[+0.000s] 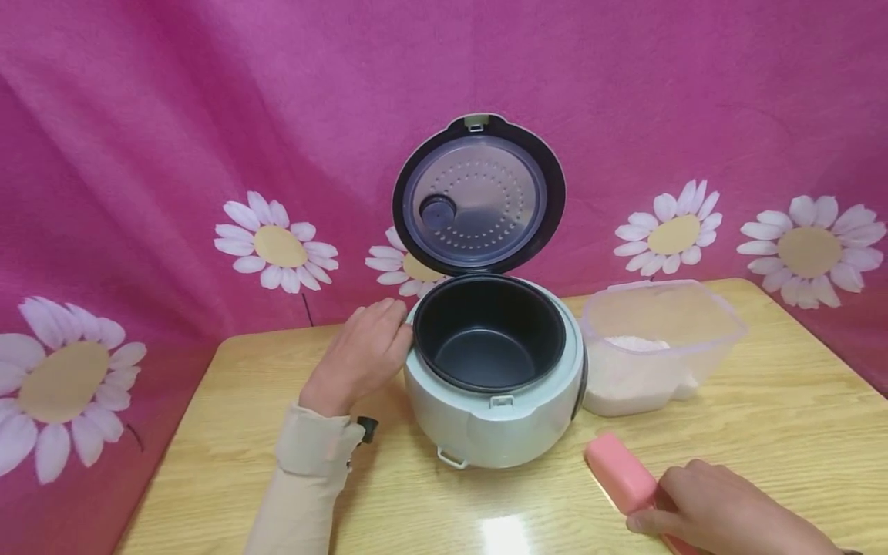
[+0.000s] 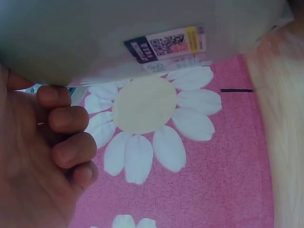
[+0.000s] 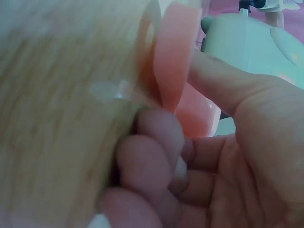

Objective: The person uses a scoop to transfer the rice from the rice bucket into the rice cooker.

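Note:
A pale green rice cooker [image 1: 499,432] stands on the table with its lid [image 1: 479,193] raised and a dark inner pot [image 1: 489,339] inside. My left hand [image 1: 364,354] grips the cooker's left rim; in the left wrist view its curled fingers [image 2: 71,118] lie against the cooker's side [image 2: 95,38]. Low at the right, my right hand [image 1: 721,505] holds a pink scoop [image 1: 620,472] by its handle. From the right wrist, the scoop [image 3: 178,52] shows close over the wood, with thumb and curled fingers around its handle end.
Right beside the cooker is a clear plastic container [image 1: 694,358] with white, rice-like contents [image 1: 624,381]. The wooden table [image 1: 229,432] ends at a pink cloth [image 1: 333,116] printed with white flowers, which hangs behind it.

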Available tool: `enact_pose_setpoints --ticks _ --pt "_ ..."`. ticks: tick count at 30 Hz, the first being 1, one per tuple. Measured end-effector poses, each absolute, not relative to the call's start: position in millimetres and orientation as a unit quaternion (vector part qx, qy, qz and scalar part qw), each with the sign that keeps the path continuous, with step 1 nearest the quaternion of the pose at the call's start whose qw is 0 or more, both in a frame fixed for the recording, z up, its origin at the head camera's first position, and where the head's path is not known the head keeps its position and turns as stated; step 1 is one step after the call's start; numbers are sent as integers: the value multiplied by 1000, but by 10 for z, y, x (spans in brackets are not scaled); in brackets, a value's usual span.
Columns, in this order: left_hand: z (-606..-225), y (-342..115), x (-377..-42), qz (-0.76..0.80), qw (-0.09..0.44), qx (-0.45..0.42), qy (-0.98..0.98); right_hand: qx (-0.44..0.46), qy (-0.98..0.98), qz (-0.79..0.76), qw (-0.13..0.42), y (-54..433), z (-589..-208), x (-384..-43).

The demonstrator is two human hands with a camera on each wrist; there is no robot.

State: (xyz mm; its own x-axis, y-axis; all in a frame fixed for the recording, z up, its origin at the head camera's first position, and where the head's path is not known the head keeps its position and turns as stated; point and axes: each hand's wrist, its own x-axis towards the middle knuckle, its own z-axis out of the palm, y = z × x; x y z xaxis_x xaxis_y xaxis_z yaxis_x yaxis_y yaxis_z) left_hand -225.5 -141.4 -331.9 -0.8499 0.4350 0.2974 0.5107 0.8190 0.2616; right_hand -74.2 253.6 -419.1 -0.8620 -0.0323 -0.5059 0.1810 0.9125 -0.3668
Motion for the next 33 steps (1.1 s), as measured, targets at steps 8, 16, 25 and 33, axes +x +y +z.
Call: enact_pose_setpoints --ticks 8,16,25,33 --pt "-3325 -1455 -2261 -192 100 -260 -941 12 946 -195 258 2535 -4164 -808" --pt "-3348 -1455 -2246 -206 82 -250 -942 12 947 -184 263 2480 -4146 -837" --pt "-3380 -1445 -2254 -212 67 -241 -945 -37 965 -148 215 2492 -4046 -805" --pt "-3367 -1451 -2254 -206 87 -254 -941 -122 985 -84 92 2691 -3887 -835"
